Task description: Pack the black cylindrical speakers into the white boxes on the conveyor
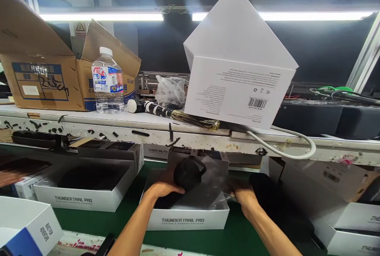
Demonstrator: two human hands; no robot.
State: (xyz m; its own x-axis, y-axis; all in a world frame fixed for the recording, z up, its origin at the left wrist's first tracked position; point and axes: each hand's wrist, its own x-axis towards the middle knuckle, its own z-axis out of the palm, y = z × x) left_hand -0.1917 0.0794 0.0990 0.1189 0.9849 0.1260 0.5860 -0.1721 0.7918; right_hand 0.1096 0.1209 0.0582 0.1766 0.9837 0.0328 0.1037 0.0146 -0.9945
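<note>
My left hand grips a black portable speaker with a looped strap, low on its body. The speaker sits at the mouth of a translucent grey plastic bag, and my right hand pinches the bag's right edge. Both hands are above an open white Thunder Trail Pro box. Its inside is mostly hidden by the bag and the speaker. A black foam-like piece lies just right of my right hand.
Another open white box with a black interior stands left on the green conveyor belt. More white boxes lie at both sides. On the shelf above are a tilted white box, a water bottle, a cardboard carton and a white cable.
</note>
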